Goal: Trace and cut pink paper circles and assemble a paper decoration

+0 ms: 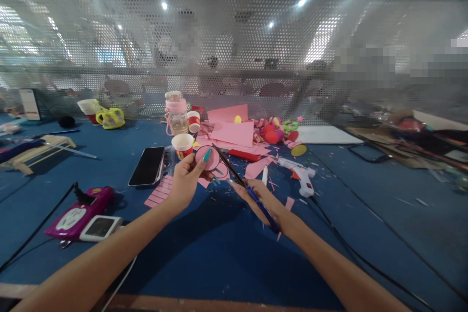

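My left hand [185,179] pinches a round pink paper disc [206,158] between thumb and fingers, held up over the blue table [219,253]. My right hand [261,200] grips blue-handled scissors [239,178]; their dark blades point up and left toward the disc's right edge. Pink paper strips [159,194] lie under the left hand, and small pink scraps are scattered around both hands.
A black phone [147,165], paper cups [182,144], a pink bottle [176,113], pink sheets [234,131] and a white glue gun [302,175] with its cable lie beyond the hands. A magenta device [78,210] sits at left. A perforated metal screen [234,53] closes the back.
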`<action>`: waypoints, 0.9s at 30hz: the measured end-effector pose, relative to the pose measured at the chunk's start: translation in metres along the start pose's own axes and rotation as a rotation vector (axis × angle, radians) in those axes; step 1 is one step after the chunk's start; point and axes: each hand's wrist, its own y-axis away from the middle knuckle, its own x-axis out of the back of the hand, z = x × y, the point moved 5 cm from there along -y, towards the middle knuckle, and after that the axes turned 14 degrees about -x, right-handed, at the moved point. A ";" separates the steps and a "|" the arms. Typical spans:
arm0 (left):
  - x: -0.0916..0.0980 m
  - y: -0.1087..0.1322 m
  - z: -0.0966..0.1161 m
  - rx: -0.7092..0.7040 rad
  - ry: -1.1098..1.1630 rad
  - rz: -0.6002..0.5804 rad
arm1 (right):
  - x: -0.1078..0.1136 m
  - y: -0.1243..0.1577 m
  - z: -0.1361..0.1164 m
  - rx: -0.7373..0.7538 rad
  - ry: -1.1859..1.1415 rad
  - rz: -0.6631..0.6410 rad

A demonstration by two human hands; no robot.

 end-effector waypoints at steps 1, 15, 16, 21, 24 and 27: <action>0.000 0.000 0.000 -0.004 -0.009 -0.009 | 0.000 0.000 0.000 -0.002 -0.001 0.004; -0.003 0.002 0.006 -0.048 -0.089 -0.076 | 0.002 0.005 -0.004 -0.015 -0.026 -0.007; -0.003 0.001 0.005 -0.047 -0.089 -0.075 | 0.002 0.004 -0.004 -0.011 -0.021 -0.003; -0.001 0.000 0.002 -0.051 -0.093 -0.075 | 0.000 0.000 0.000 -0.019 0.011 -0.021; 0.000 0.000 0.000 -0.049 -0.101 -0.067 | 0.001 0.000 0.000 -0.022 0.030 -0.006; 0.000 -0.001 0.001 -0.051 -0.099 -0.058 | 0.002 0.001 -0.002 -0.005 0.040 -0.014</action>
